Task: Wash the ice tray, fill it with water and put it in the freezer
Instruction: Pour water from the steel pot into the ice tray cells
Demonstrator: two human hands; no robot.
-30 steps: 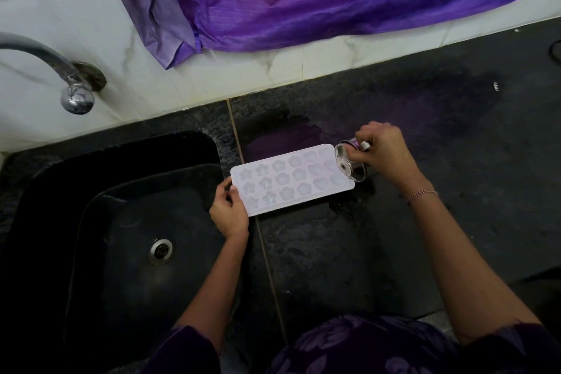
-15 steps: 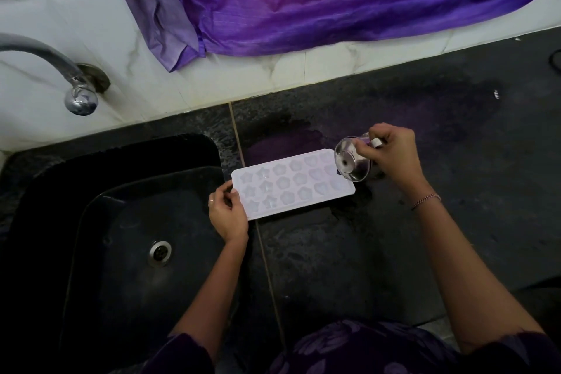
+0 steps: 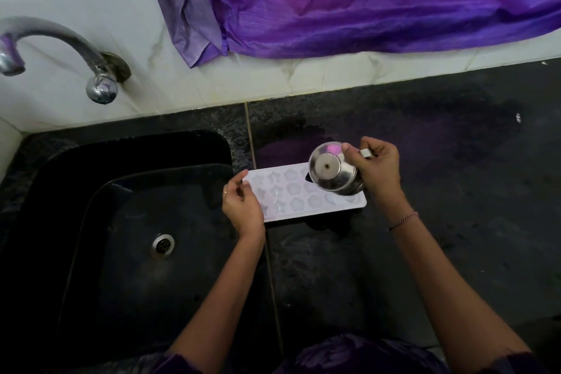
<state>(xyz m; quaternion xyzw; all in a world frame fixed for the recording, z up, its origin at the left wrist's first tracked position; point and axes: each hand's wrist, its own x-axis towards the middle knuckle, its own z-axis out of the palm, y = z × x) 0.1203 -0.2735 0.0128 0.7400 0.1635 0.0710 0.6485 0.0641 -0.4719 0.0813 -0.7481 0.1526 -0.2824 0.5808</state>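
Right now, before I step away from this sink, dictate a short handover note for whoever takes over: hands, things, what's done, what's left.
Left hand: pinches the left end of the white plastic ice tray, steadying it.
Right hand: grips the small steel cup, tipped over the tray's right end with its base towards the camera.
The tray lies flat on the black stone counter, just right of the black sink.
Done: the tray is set out for filling. How full the moulds are cannot be told, nor whether it was washed.
Left: finish filling, then carry it level to the freezer, which is not in view.
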